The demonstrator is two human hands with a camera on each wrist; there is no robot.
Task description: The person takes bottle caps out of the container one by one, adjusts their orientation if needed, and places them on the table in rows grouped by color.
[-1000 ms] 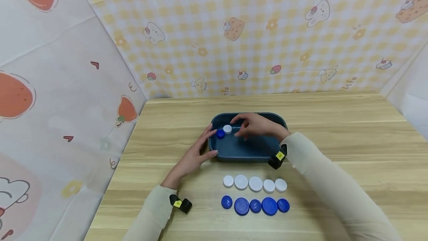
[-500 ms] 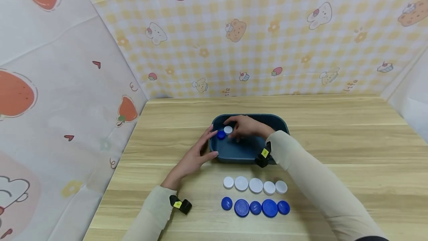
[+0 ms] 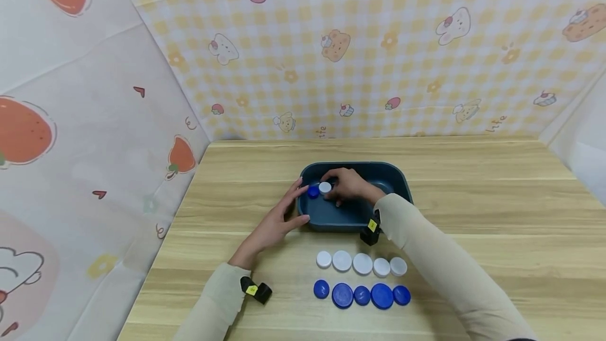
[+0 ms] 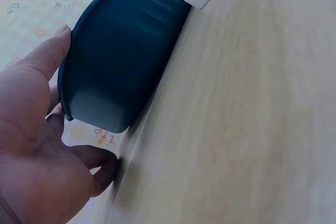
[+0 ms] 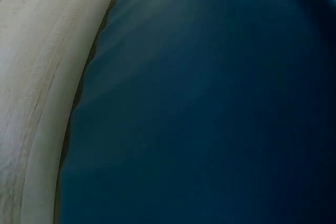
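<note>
In the head view, a dark blue tray [image 3: 338,223] sits on the wooden table with a blue bottle cap [image 3: 313,192] and a white bottle cap [image 3: 324,188] near its left end. My right hand [image 3: 347,184] reaches into the tray and pinches the white cap between thumb and fingers. My left hand [image 3: 272,225] rests against the tray's left end, its fingers extended along the rim. The thumb [image 4: 52,51] touches the rim in the left wrist view. Only the tray's ribbed wall [image 5: 184,103] and table show in the right wrist view; the hand is hidden there.
In front of the tray lies a row of several white caps [image 3: 362,263], with a row of several blue caps [image 3: 343,296] nearer to me. A checkered cloth [image 3: 379,67] hangs behind the table, and a white printed cloth [image 3: 104,136] hangs at the left.
My right hand has moved left inside the tray and closed its fingers on the white cap, which has shifted slightly towards me. The left hand stays at the tray's end.
</note>
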